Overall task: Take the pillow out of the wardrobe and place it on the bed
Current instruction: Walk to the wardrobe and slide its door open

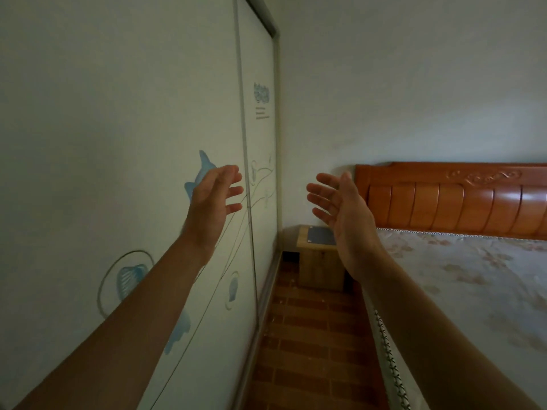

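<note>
Your wardrobe (118, 113) fills the left side, its pale sliding doors shut, so the pillow cannot be seen anywhere. The doors carry light blue prints, thin curling lines and a ringed shell shape low down. On the far door there is a blue emblem (262, 93) with some lines of small reddish writing beneath; it is too small and blurred to read.

Your left hand (214, 199) is raised before the near door, close to the seam between the doors, fingers spread wide and holding nothing. Your right hand (340, 205) is up too, palm turned toward the left one, fingers loosely spread and empty.

The bed (473, 291) lies at your right with a pale flowered cover and an orange-brown wooden headboard (444, 199). A small nightstand (319, 261) stands between wardrobe and bed on the brick-patterned floor (310, 350).
</note>
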Demonstrator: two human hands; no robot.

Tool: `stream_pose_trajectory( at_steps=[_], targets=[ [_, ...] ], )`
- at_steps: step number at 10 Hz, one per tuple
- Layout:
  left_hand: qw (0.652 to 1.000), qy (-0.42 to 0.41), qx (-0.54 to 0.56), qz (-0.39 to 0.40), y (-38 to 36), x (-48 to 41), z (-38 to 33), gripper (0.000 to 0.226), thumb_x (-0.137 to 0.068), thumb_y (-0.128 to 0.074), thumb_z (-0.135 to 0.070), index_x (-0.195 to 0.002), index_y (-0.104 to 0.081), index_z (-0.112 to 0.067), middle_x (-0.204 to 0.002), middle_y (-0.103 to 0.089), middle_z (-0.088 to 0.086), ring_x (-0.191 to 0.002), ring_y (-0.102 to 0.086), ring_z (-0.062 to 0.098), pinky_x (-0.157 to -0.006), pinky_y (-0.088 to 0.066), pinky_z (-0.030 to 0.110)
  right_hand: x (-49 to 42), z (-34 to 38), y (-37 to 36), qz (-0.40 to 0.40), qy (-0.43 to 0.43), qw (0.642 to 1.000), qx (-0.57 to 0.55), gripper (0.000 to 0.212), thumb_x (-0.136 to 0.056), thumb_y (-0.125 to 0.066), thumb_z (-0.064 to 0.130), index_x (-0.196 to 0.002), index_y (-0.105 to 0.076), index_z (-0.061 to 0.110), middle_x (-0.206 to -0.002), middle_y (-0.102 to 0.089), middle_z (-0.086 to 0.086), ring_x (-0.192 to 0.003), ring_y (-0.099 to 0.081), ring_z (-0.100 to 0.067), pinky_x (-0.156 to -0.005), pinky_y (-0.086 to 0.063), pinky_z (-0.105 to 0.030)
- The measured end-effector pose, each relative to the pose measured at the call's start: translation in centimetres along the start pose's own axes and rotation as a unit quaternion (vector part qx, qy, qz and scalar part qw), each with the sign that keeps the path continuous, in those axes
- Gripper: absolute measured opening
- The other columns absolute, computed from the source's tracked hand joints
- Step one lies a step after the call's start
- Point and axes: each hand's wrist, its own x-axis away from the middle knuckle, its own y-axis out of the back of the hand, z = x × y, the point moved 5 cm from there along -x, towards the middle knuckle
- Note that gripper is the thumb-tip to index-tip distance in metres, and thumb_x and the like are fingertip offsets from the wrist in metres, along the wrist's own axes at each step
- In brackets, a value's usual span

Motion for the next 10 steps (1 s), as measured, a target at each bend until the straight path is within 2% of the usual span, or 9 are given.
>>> stream_pose_trajectory(
  at_steps=[3,6,8,10],
  targets=[
    [1.000,0.001,0.029,0.004,-3.9,-8.9,6.8,0.032,-0.100,-0.038,-0.038,-0.121,-0.055,-0.020,-0.119,-0.062,0.001,-0.110,-0.060,0.017,-0.094,-0.051,0.042,-9.5,-4.6,1.7,0.001,0.004,1.000,0.015,0.046,-0.099,-0.026,0.053,-0.118,-0.060,0.028,-0.122,-0.066,0.000,-0.115,-0.062,-0.014,-0.100,-0.047,-0.038],
    [0.999,-0.024,0.032,-0.002,-6.1,-22.9,12.9,0.035,-0.100,-0.038,-0.039,-0.124,-0.053,-0.018,-0.122,-0.061,0.002,-0.110,-0.060,0.017,-0.092,-0.052,0.040,-23.0,-9.3,2.0,0.008,0.010,1.000,0.026,0.060,-0.087,-0.029,0.063,-0.123,-0.057,0.024,-0.123,-0.065,0.000,-0.115,-0.062,-0.014,-0.101,-0.047,-0.037],
    [1.000,-0.017,0.021,0.006,-7.2,-29.9,17.1,0.038,-0.101,-0.037,-0.037,-0.128,-0.051,-0.014,-0.125,-0.060,0.005,-0.111,-0.060,0.018,-0.094,-0.052,0.041,-30.5,-12.6,1.3,0.006,0.008,0.999,0.043,0.050,-0.096,-0.026,0.057,-0.119,-0.060,0.028,-0.121,-0.067,0.002,-0.113,-0.063,-0.013,-0.102,-0.048,-0.039],
    [1.000,-0.005,0.011,0.004,-8.1,-35.0,20.7,0.037,-0.101,-0.038,-0.036,-0.126,-0.052,-0.013,-0.125,-0.060,0.006,-0.112,-0.059,0.020,-0.096,-0.051,0.046,-36.4,-15.8,1.1,0.018,0.002,0.999,0.039,0.052,-0.095,-0.025,0.058,-0.121,-0.058,0.028,-0.123,-0.066,0.000,-0.115,-0.062,-0.014,-0.104,-0.046,-0.041]
  ],
)
